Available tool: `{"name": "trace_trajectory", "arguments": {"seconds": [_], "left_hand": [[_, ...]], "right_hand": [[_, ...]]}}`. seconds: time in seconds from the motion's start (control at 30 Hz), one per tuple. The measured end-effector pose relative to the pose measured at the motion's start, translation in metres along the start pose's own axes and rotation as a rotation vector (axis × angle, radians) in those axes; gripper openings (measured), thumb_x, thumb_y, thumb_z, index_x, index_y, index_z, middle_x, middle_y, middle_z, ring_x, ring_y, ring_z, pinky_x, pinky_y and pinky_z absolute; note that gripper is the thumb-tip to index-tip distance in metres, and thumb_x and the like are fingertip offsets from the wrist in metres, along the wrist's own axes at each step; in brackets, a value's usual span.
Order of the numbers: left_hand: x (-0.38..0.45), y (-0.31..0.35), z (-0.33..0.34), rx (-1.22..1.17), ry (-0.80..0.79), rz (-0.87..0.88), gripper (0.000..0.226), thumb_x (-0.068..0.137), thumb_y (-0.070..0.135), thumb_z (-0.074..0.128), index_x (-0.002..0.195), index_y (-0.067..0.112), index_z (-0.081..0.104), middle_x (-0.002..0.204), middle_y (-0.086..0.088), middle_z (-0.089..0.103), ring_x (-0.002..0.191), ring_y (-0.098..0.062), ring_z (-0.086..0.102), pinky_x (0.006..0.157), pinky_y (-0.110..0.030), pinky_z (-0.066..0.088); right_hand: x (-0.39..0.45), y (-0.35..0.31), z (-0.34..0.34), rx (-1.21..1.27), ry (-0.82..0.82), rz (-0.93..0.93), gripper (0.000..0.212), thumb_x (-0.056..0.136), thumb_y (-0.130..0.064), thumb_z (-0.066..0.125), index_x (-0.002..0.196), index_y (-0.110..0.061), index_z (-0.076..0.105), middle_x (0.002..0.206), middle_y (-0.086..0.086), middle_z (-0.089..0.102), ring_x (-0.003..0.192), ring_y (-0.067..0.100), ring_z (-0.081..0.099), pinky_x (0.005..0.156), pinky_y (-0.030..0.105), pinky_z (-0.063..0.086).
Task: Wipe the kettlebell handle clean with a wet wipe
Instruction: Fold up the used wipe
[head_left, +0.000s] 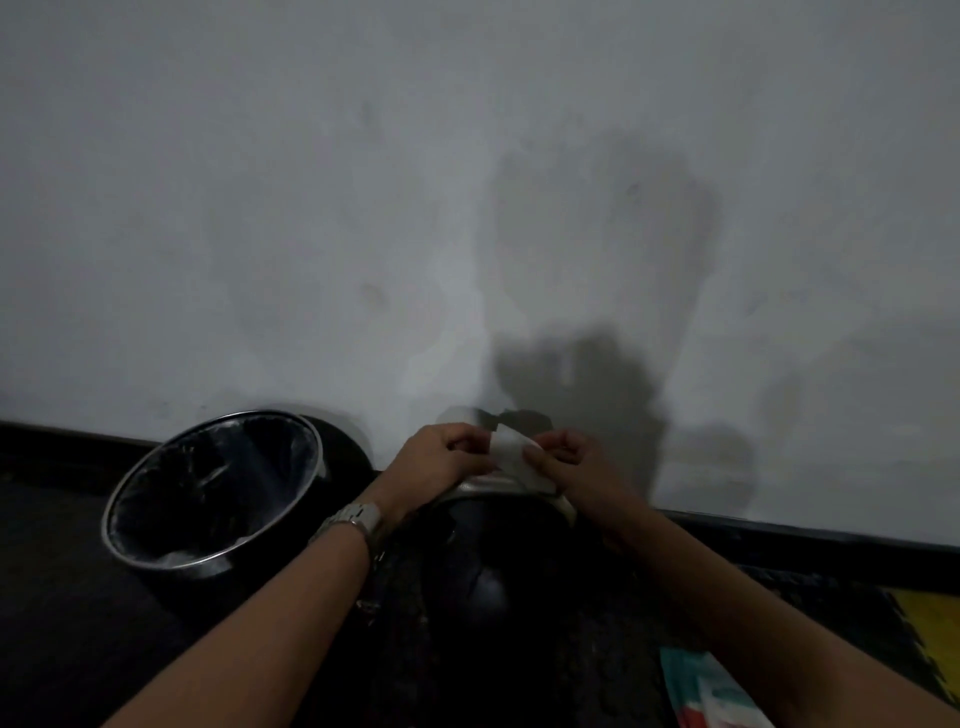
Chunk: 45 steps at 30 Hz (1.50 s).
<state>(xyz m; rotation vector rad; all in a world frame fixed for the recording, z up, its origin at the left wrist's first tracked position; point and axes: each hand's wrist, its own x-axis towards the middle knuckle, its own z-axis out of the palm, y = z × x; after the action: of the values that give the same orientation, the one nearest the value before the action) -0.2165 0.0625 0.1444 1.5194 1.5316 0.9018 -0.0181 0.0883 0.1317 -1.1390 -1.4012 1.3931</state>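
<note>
Wet wipe (511, 451): stretched between both hands just above the kettlebell handle (480, 487), likely being unfolded to wrap it.
Left hand (447, 449): fingers curled, pinching the wipe's left edge.
Right hand (571, 457): fingers curled, pinching its right edge.
Kettlebell (488, 577): directly below the hands, on the floor.
Bin (218, 483): left of the left hand, probably for the used wipe.

I see a dim, plain grey plaster wall (311, 208) meeting a dark floor (62, 597) along a black skirting board (831, 540), shadows falling across it.
</note>
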Motion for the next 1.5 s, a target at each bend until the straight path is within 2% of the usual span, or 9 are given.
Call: {"name": "trace_trajectory", "arguments": {"seconds": [0.13,0.23,0.4,0.6,0.8,1.07,1.17,1.33,1.5], "left_hand": [[0.004,0.005,0.008,-0.097,-0.063,0.03,0.039,0.072,0.045,0.078,0.102,0.02,0.074,0.097,-0.007,0.076,0.098,-0.031,0.07,0.092,-0.054,0.052],[0.007,0.008,0.009,-0.171,-0.052,0.015,0.04,0.073,0.044,0.077,0.104,0.019,0.075,0.099,-0.01,0.075,0.1,-0.032,0.07,0.094,-0.055,0.051],[-0.001,0.022,0.003,-0.091,0.097,-0.032,0.054,0.068,0.055,0.074,0.088,0.006,0.07,0.087,-0.023,0.069,0.077,-0.029,0.069,0.08,-0.057,0.053],[-0.035,0.078,-0.016,-0.127,0.129,-0.141,0.046,0.07,0.047,0.074,0.077,0.002,0.068,0.074,-0.011,0.071,0.068,-0.013,0.06,0.075,-0.046,0.054],[-0.067,0.155,-0.055,-0.106,0.132,-0.258,0.019,0.082,0.031,0.074,0.089,0.014,0.073,0.08,0.003,0.072,0.073,-0.006,0.064,0.067,-0.019,0.049],[-0.099,0.262,-0.137,-0.099,0.222,-0.367,0.024,0.076,0.04,0.071,0.086,0.018,0.073,0.079,0.003,0.074,0.076,-0.016,0.07,0.078,-0.043,0.059],[-0.109,0.294,-0.173,-0.054,0.276,-0.38,0.019,0.08,0.038,0.069,0.085,0.019,0.073,0.077,0.004,0.073,0.074,-0.013,0.068,0.075,-0.038,0.056],[-0.122,0.311,-0.241,0.01,0.338,-0.394,0.008,0.088,0.022,0.069,0.091,0.015,0.07,0.078,0.009,0.068,0.07,-0.001,0.062,0.06,-0.006,0.043],[-0.121,0.276,-0.297,0.076,0.325,-0.456,0.012,0.085,0.027,0.071,0.091,0.017,0.07,0.084,0.005,0.069,0.079,-0.012,0.065,0.065,-0.02,0.046]], "right_hand": [[0.001,-0.001,0.001,0.025,-0.059,0.02,0.015,0.085,-0.023,0.067,0.093,-0.011,0.072,0.088,0.007,0.074,0.078,0.014,0.066,0.07,0.023,0.053],[0.002,-0.009,0.002,0.029,-0.036,0.022,0.014,0.084,-0.023,0.068,0.093,-0.013,0.073,0.093,0.01,0.074,0.085,0.019,0.067,0.081,0.033,0.053],[-0.015,-0.034,-0.001,-0.03,0.101,0.035,0.004,0.08,-0.017,0.074,0.083,-0.017,0.074,0.085,0.007,0.075,0.08,0.017,0.067,0.083,0.037,0.054],[-0.042,-0.091,-0.001,-0.032,0.113,0.192,0.007,0.076,-0.016,0.077,0.083,-0.019,0.076,0.084,0.002,0.076,0.082,0.016,0.069,0.089,0.04,0.055],[-0.062,-0.17,0.004,-0.059,0.098,0.249,0.007,0.075,-0.02,0.078,0.082,-0.02,0.076,0.081,0.002,0.075,0.077,0.015,0.069,0.081,0.035,0.055],[-0.073,-0.305,0.036,-0.073,0.035,0.259,0.007,0.078,-0.014,0.074,0.084,-0.018,0.075,0.079,0.0,0.075,0.072,0.013,0.07,0.075,0.028,0.057],[-0.072,-0.351,0.06,-0.081,0.018,0.267,0.006,0.079,-0.015,0.074,0.082,-0.02,0.075,0.076,-0.001,0.074,0.067,0.007,0.068,0.066,0.023,0.053],[-0.062,-0.389,0.117,-0.088,-0.028,0.319,0.008,0.077,-0.017,0.074,0.084,-0.02,0.076,0.082,-0.003,0.075,0.078,0.012,0.071,0.077,0.034,0.058],[-0.051,-0.385,0.18,-0.117,-0.015,0.338,0.007,0.077,-0.019,0.073,0.082,-0.023,0.076,0.081,-0.007,0.075,0.079,0.008,0.07,0.08,0.027,0.056]]}}
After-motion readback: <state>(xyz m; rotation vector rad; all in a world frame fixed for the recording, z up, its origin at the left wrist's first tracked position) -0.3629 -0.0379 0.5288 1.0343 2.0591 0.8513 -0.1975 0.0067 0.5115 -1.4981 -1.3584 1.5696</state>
